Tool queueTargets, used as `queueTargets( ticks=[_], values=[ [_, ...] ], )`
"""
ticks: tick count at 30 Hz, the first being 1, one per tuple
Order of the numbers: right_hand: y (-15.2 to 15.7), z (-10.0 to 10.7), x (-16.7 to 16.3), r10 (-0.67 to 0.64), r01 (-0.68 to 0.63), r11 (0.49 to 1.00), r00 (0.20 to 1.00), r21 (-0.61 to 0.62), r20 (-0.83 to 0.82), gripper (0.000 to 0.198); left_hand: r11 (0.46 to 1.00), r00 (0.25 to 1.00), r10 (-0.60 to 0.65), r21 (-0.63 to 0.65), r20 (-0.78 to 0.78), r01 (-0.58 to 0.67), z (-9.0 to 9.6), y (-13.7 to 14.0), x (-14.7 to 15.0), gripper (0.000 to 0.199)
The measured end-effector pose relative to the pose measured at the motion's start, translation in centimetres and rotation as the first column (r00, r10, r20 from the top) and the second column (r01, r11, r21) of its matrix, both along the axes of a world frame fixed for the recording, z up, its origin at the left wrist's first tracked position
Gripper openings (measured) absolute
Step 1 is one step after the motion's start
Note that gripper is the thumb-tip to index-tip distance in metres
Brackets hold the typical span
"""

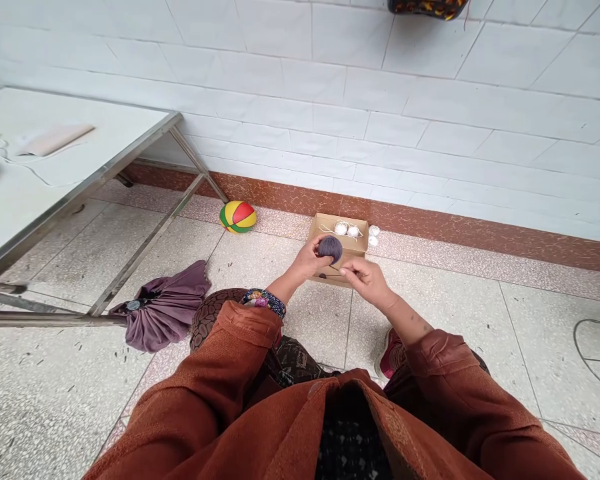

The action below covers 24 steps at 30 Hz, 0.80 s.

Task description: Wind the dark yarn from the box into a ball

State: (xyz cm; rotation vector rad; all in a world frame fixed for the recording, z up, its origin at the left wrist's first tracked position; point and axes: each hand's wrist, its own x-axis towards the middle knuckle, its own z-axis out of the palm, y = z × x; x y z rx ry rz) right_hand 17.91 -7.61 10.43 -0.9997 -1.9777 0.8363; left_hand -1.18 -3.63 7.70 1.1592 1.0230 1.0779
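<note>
My left hand (309, 259) is closed around a ball of dark purple-grey yarn (330, 249), held up above a cardboard box (316, 230). Just to the right of the ball, my right hand (367, 283) pinches with thumb and forefinger. A short dark strand (334, 267) runs from under the ball toward those fingertips. In the far part of the box lie white yarn balls (341, 229) with loose white ends. Something small and dark shows in the near part, partly hidden by my hands.
More white balls (373, 235) sit on the floor right of the box. At left are a multicoloured ball (238, 217), a purple cloth bundle (167, 307) and a metal-framed table (125, 133). A tiled wall (280, 100) stands ahead; a thin cable (583, 353) lies far right.
</note>
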Motion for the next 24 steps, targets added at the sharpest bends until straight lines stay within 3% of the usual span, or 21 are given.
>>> queueTargets(
  ticks=[4, 7, 9, 12, 16, 19, 24],
  values=[
    [1.7, 0.7, 1.1, -0.186, 0.181, 0.982, 0.977, -0.056, -0.109, 0.029, 0.969, 0.970, -0.242, -0.032, 0.039, 0.243, -0.2, -0.8, 0.4, 0.073],
    [3.3, -0.3, 1.5, -0.291, 0.278, 0.955, 0.946, -0.105, -0.141, 0.032, 0.907, 0.894, -0.413, -0.008, 0.175, 0.421, 0.3, -1.6, 0.6, 0.081],
    [3.8, -1.5, 1.4, -0.334, 0.311, 0.935, 0.933, -0.167, -0.133, 0.035, 0.890, 0.851, -0.439, 0.010, 0.289, 0.456, 0.7, -2.0, 0.7, 0.079],
    [3.6, -3.5, 0.5, -0.353, 0.312, 0.915, 0.927, -0.255, -0.131, 0.040, 0.907, 0.821, -0.359, -0.043, 0.445, 0.420, 1.1, -2.0, 0.7, 0.070],
    [2.1, -5.1, -0.7, -0.306, 0.272, 0.922, 0.948, -0.274, -0.088, 0.038, 0.971, 0.835, -0.110, -0.120, 0.539, 0.206, 1.0, -1.0, 0.5, 0.049],
    [1.3, -5.2, -1.1, -0.222, 0.217, 0.947, 0.975, -0.237, 0.003, 0.033, 0.986, 0.840, 0.015, -0.145, 0.543, 0.076, 0.6, -0.2, 0.3, 0.042],
    [0.6, -3.8, -1.2, -0.016, 0.026, 0.992, 0.997, -0.127, 0.073, 0.031, 0.986, 0.896, 0.114, -0.156, 0.430, -0.051, -0.2, 0.4, 0.2, 0.043]
  ],
)
